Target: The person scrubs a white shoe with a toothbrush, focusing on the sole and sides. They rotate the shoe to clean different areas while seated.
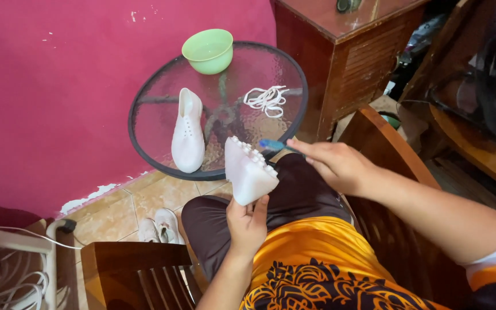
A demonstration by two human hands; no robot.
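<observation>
My left hand (247, 225) grips a white shoe (248, 170) by its heel end, sole turned up and toward me, over my lap. My right hand (335, 163) holds a blue toothbrush (275, 146) whose head meets the edge of the shoe's sole. A second white shoe (188, 131) lies upright on the round glass table (144, 103) in front of me. White laces (266, 99) lie in a loose heap on the table's right side. A light green bowl (208, 50) stands at the table's far edge.
A pink wall rises behind and left of the table. A dark wooden cabinet (351, 51) stands to the right. I sit in a wooden chair (136, 264). A pale sandal (162, 227) lies on the tiled floor. White tubing (7, 275) sits at the lower left.
</observation>
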